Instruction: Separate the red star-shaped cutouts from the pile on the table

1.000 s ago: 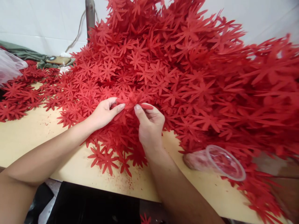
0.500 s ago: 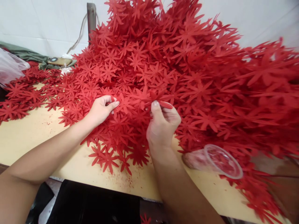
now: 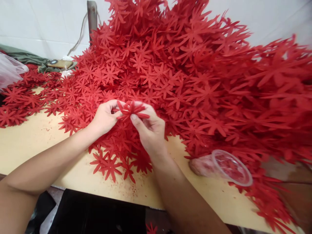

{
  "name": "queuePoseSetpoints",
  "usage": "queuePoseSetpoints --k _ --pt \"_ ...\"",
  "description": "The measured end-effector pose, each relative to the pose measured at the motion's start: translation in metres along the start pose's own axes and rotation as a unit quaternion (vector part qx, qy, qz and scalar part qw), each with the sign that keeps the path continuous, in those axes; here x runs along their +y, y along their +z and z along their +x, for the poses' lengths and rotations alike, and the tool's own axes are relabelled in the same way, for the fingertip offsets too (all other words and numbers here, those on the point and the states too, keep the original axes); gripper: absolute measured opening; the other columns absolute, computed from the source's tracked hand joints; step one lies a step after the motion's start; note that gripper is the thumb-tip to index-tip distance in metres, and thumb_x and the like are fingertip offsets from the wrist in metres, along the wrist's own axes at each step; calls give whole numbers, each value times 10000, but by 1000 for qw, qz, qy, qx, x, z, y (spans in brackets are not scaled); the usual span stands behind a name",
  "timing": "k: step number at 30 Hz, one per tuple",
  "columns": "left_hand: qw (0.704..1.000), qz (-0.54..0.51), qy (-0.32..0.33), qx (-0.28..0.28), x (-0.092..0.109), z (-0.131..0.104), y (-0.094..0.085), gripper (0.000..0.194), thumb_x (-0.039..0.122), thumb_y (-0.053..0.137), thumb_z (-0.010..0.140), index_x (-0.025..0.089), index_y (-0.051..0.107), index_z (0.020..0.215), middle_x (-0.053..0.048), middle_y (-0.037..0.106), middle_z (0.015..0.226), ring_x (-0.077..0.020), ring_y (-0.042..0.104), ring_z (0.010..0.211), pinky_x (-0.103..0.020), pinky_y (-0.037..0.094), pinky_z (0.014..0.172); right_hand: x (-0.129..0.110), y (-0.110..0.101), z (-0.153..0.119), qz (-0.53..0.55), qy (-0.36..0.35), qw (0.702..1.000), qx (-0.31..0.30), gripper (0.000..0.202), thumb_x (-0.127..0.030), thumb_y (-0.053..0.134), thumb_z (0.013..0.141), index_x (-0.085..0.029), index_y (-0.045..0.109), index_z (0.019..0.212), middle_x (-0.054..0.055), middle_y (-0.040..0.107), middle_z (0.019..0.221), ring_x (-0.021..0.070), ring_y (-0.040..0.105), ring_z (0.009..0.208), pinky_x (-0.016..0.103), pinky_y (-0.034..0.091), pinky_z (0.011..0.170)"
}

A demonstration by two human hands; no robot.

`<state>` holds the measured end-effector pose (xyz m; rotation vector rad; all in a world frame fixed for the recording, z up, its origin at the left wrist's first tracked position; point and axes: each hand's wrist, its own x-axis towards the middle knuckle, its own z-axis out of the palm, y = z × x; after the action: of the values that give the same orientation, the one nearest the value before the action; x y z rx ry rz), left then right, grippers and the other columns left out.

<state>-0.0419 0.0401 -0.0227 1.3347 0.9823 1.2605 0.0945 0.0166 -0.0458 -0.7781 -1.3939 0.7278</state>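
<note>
A red fabric flower (image 3: 133,109) with long narrow petals is held up in front of me, between my two hands. My right hand (image 3: 153,130) pinches it near the middle, thumb in front and fingers behind the petals. My left hand (image 3: 105,117) is closed at the flower's left petals, thumb against fingers. Whether a second red piece is in the left fingers is hidden. Right behind and below both hands lies a big pile of the same red flowers (image 3: 138,61), with a few loose ones (image 3: 112,167) at its front edge.
A clear plastic cup (image 3: 231,167) lies tipped on the pale tabletop (image 3: 180,182) at the right. More red flowers (image 3: 18,97), a plastic bag (image 3: 11,70) and a phone-like object (image 3: 60,63) are at the left. A metal post (image 3: 92,19) stands behind, before a white wall.
My right hand has moved left with the flower, from apart to right beside my left hand. The left hand has stayed nearly in place.
</note>
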Motion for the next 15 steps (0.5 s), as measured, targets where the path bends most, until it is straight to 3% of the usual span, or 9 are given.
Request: queuePoseSetpoints --k 3,8,12,15 --pt "1000 -16 -17 11 4 -1 2 119 143 692 628 122 585 676 44 598 610 -46 504 557 -178 405 591 3 3 -1 -17 31 999 -8 94 -275 626 792 -193 657 760 16 620 780 135 594 776 322 486 795" --pt "996 -62 -57 -14 7 -1 5 91 95 629 692 106 616 781 46 597 561 -36 487 466 -177 381 516 0 2 1 -47 32 997 57 140 -269 618 785 -166 604 691 -21 552 654 84 522 618 244 455 631" --pt "997 -37 -71 1 11 0 4 69 36 593 712 105 592 712 49 596 522 -41 520 449 -173 394 518 1 -1 5 -53 23 994 90 147 -280 628 760 -165 590 677 -5 547 704 101 548 691 268 475 698" --pt "998 11 -56 27 11 2 0 112 46 596 729 116 565 647 60 566 458 -35 495 422 -164 370 502 6 -6 9 -24 14 988 149 122 -269 653 715 -167 600 674 5 563 729 113 565 731 292 486 743"
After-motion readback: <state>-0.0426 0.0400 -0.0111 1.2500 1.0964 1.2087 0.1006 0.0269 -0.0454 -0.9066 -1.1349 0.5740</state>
